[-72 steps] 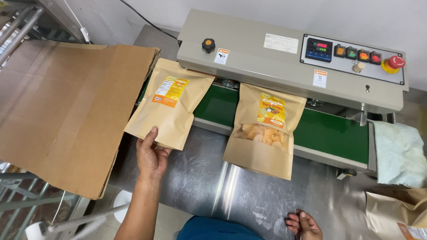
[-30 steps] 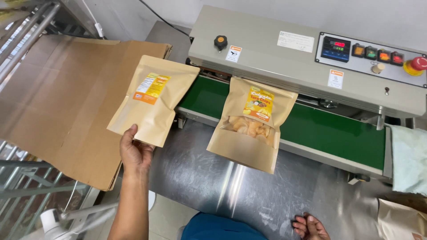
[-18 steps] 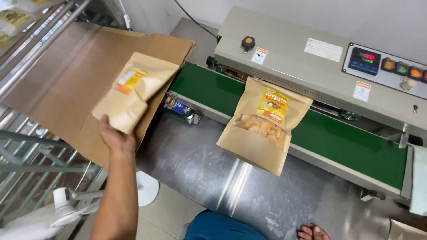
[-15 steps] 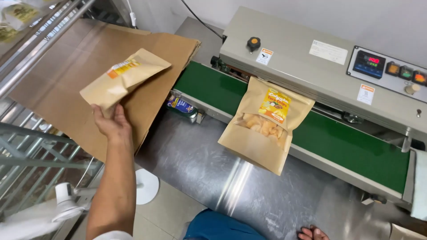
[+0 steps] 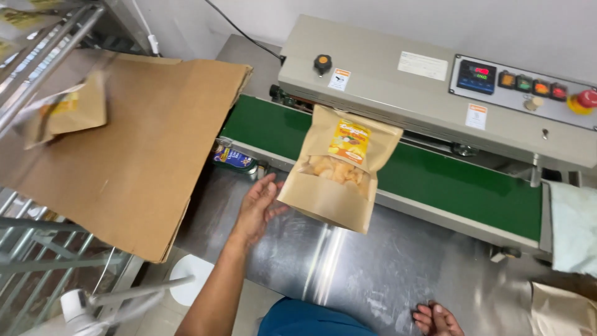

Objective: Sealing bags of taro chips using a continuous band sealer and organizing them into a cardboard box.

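A kraft paper pouch of chips [image 5: 339, 171] with a clear window and a yellow label rides the green conveyor belt [image 5: 435, 180] of a grey band sealing machine [image 5: 398, 87], its top under the sealing head. My left hand [image 5: 258, 208] is open just left of this pouch's lower corner, fingers spread, holding nothing. A second kraft pouch [image 5: 65, 112], blurred, is at the far left over the big cardboard sheet [image 5: 137, 143], apart from my hand. My right hand [image 5: 437, 319] rests curled on the steel table [image 5: 348, 274] at the bottom edge.
A small printed packet [image 5: 231, 158] lies below the belt's left end. A pale cloth [image 5: 575, 227] hangs at the belt's right end, with more kraft bags [image 5: 563, 311] below it. A metal rack [image 5: 37, 43] stands at the far left. The machine's control panel [image 5: 516, 81] sits top right.
My left hand let go of the first pouch, which now is far left over the cardboard. The hand has swung back right to the pouch on the belt. That pouch has travelled left.
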